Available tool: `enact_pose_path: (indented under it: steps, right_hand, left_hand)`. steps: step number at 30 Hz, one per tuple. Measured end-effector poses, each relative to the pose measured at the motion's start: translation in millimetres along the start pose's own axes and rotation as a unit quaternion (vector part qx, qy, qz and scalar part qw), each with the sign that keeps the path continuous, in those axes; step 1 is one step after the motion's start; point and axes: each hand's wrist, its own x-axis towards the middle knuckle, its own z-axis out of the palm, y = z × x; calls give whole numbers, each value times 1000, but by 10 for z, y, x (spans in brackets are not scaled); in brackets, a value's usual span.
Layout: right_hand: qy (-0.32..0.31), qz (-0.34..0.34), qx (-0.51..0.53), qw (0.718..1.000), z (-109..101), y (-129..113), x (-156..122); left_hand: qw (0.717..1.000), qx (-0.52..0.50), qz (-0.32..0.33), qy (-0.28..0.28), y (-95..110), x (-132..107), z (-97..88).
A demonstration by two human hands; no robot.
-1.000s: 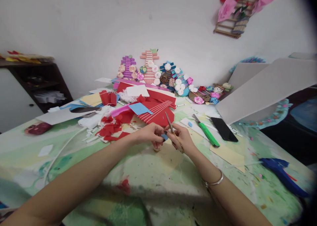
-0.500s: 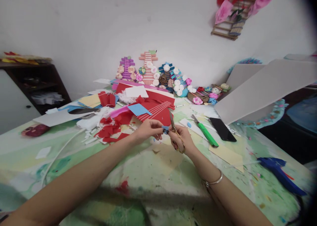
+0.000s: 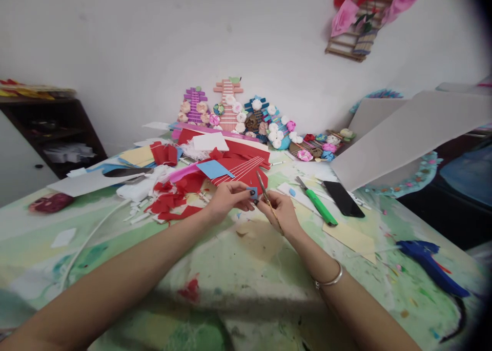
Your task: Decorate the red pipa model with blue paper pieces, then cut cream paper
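My left hand (image 3: 227, 198) pinches a small blue paper piece (image 3: 253, 192) between thumb and fingers, held just above the paint-stained table (image 3: 238, 269). Right beside it, my right hand (image 3: 282, 211) grips a pair of gold-handled scissors (image 3: 266, 196) whose blades point up and away, close to the blue piece. A silver bangle (image 3: 329, 280) circles my right wrist. Behind my hands lie a red paper guitar shape (image 3: 246, 169) and red paper scraps (image 3: 172, 197).
A green utility knife (image 3: 318, 201) and a black phone (image 3: 343, 199) lie right of my hands, a tan paper sheet (image 3: 350, 235) nearer. A blue glue gun (image 3: 430, 268) sits far right. Paper-flower crafts (image 3: 253, 120) line the wall, grey boards (image 3: 407, 136) lean at right.
Both hands have lifted slightly and moved away from me. The blue piece has been turned between my left fingers, and the scissor blades have tilted a little to the left.
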Motion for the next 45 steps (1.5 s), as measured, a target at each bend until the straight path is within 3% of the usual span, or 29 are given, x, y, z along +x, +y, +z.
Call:
enact_pose_path:
  steps: [7, 14, 45]
  right_hand:
    - [39, -16, -154, 987, 9, -46, -21]
    - [26, -15, -252, 967, 19, -82, -44]
    - [34, -49, -278, 959, 49, -75, -69]
  left_hand:
    - [998, -41, 44, 34, -14, 4, -7]
    - [998, -44, 41, 31, -19, 1, -17]
    - [995, -66, 18, 69, -19, -30, 47]
